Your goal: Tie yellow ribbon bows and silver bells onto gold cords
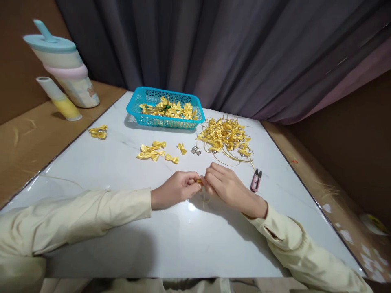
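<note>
"Biggest first, quick?"

"From where I'm standing: dark curtain (171, 49), white tabletop (122, 244). Blue basket (130, 109) at the curtain end, yellow bows inside. Ribbon heap (224, 134) just beside it."

"Hands?"

"Right hand (226, 185): fingers curled in, tips at a small yellow piece (199, 181). Grip hidden, can't tell. Left hand (179, 187): thumb and forefinger pinched tight on that same piece, between the hands over the tabletop, thin strand dangling."

"Smaller?"

"Pink snips (255, 176) near the right wrist. Loose bows (151, 151) beyond the left hand. Silver balls (194, 149) between those and the heap."
</note>
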`<state>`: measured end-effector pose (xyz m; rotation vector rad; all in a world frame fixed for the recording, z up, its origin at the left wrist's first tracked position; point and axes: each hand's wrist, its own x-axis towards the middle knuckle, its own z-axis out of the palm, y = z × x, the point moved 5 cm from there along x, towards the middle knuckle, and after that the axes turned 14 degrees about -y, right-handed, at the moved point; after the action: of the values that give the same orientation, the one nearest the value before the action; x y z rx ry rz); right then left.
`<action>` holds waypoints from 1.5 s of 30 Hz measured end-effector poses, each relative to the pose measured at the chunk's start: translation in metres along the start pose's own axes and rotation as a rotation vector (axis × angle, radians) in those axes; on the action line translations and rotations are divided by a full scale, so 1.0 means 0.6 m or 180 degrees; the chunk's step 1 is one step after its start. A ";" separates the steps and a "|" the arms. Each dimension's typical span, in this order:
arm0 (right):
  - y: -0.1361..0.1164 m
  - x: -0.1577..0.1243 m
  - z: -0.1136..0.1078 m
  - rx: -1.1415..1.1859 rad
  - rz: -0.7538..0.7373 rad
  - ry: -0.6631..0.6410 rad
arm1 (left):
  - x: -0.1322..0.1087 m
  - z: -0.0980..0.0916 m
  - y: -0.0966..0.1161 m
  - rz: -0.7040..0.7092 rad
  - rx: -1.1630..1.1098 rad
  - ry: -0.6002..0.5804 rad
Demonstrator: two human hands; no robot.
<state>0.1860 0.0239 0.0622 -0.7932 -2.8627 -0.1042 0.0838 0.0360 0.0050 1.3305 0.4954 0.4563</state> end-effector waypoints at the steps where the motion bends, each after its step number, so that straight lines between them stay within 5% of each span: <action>1: 0.001 0.000 -0.006 -0.0041 0.0004 0.0105 | 0.000 -0.001 -0.001 -0.0043 0.0011 0.0025; 6: 0.007 0.000 -0.062 -0.0294 0.0089 0.0818 | 0.001 -0.001 0.001 -0.0118 0.0098 0.0091; 16: -0.001 -0.002 -0.156 -0.0579 0.0219 0.1550 | 0.002 -0.001 0.005 -0.0232 0.0457 0.0008; 28: 0.035 -0.021 -0.157 -0.0258 0.0669 0.1815 | 0.003 0.000 -0.001 -0.0208 0.0728 -0.0069; 32: 0.061 -0.036 -0.140 0.1087 0.1292 0.1669 | 0.004 0.002 -0.002 -0.0171 0.0887 -0.0155; 38: 0.042 -0.051 -0.051 0.5270 0.1891 0.0100 | 0.003 0.005 0.003 -0.0258 0.0987 -0.0174; 45: -0.011 -0.086 -0.029 0.6519 0.2039 -0.0076 | 0.002 0.005 0.005 -0.0299 0.1043 -0.0112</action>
<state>0.2286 -0.0097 0.0699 -0.8332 -1.1320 2.1981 0.0866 0.0350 0.0082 1.6186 0.6191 0.2805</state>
